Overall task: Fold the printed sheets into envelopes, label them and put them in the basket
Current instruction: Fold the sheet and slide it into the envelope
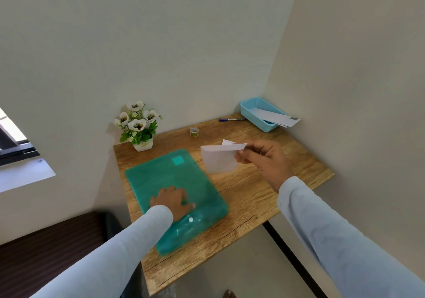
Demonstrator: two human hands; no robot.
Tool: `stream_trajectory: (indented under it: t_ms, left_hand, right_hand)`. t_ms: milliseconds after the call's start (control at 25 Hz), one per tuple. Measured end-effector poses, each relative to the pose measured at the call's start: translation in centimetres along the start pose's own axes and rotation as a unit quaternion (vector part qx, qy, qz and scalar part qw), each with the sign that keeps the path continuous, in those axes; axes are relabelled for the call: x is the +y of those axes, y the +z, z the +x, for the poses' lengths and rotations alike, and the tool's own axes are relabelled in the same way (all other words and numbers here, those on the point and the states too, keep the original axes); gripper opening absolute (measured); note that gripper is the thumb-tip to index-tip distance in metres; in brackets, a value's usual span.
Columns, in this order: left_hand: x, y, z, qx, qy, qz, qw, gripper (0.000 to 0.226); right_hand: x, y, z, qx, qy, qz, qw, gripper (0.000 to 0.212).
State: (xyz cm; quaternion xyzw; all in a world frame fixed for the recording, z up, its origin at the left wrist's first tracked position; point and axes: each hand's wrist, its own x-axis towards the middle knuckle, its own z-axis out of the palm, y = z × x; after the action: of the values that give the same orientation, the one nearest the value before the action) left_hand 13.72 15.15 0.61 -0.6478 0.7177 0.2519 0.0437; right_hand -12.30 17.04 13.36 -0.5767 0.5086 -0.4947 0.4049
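- The folded sheet point(220, 159) hangs in the air just right of the folder point(161, 178), pinched at its top edge by the right grip point(262, 162), whose fingertips cover that corner. Any print on it is too faint to tell.
- The left grip point(173, 202) lies released, fingers pressed on the folder's near half; its sleeve point(128, 240) hides part of the near edge.
- Far right beyond the folder, the basket point(251, 108) holds envelopes point(276, 117) jutting over its rim; a small dark mark on the top one is too small to read.
- A pen point(231, 120) and tape point(194, 131) lie on the desk point(253, 196) beyond the folder; the tape's label is unreadable.
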Motion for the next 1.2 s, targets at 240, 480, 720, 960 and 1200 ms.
stream_trajectory:
  t_ms: [240, 480, 720, 960, 1200]
  left_hand:
    - [4.8, -5.6, 1.5, -0.111, 0.0, -0.643, 0.758, 0.053]
    - [7.8, -6.4, 5.2, -0.041, 0.017, -0.723, 0.69, 0.037]
    - [9.3, -5.7, 9.3, 0.021, -0.033, -0.735, 0.677, 0.034]
    - [9.0, -4.2, 12.7, 0.11, -0.127, -0.626, 0.761, 0.039]
    - [10.7, -3.1, 15.6, 0.109, -0.022, -0.466, 0.878, 0.028]
  right_hand:
    - [1.7, -1.2, 0.5, -0.031, 0.022, 0.06, 0.997, 0.019]
    - [4.1, -2.8, 3.3, 0.0, 0.105, 0.065, 0.992, 0.028]
    - [7.4, -2.9, 7.4, 0.004, 0.278, 0.061, 0.959, 0.041]
    - [12.0, -4.1, 12.0, 0.012, 0.34, 0.014, 0.94, 0.015]
    - [15.7, -4.1, 14.3, -0.027, 0.382, -0.018, 0.924, 0.017]
